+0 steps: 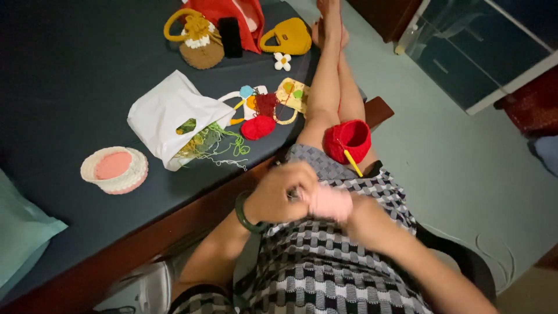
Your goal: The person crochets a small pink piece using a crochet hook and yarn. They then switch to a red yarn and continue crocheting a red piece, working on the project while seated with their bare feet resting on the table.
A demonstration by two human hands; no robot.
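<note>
While the person is sitting with legs stretched out, the left hand (283, 196) is curling closed around one end of a pink crocheted piece (330, 203) over the lap, and the right hand (361, 214) is gripping its other end, fingers hidden behind it. A red crocheted cup (347, 139) with a yellow hook (352, 163) is resting on the thigh. A white bag (170, 116) is lying on the dark table (70, 75) beside them

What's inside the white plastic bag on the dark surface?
Green and yellowish yarn strands spill from the mouth of the white bag, and a green-yellow patch shows through its handle hole. Anything deeper inside is covered by the plastic.
</note>
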